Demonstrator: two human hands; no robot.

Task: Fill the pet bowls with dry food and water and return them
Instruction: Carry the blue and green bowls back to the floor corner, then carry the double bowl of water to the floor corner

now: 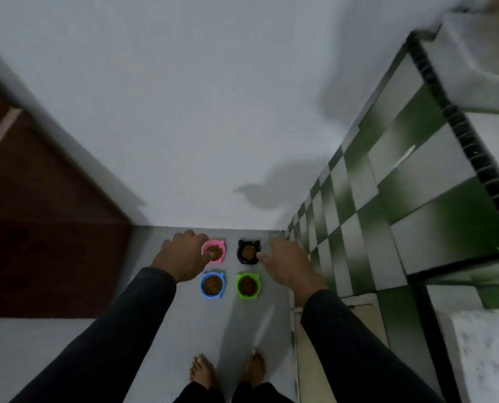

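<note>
On a pale grey floor (184, 330), close to the foot of a plain white wall (184, 112), four small bowls with cat-ear rims sit in a square, each holding brown dry food: a pink bowl (221, 258) and a black bowl (248, 251) nearest the wall, a blue bowl (212, 285) and a green bowl (248, 285) in front of them. The person's left hand (181, 257) is over the left rim of the pink bowl with its fingers curled around the edge, seemingly gripping it. The right hand (286, 266) reaches toward the black bowl with relaxed fingers, thumb just at the rim, holding nothing. Both arms wear dark sleeves (111, 330), and two bare feet (203, 372) stand on the floor below the bowls. To the left stands a dark brown wooden door (38, 228). To the right runs a wall of green and white checkered tiles (402, 199), with a black-framed shelf (460, 126) against it. The edges of the scene are blurred.
</note>
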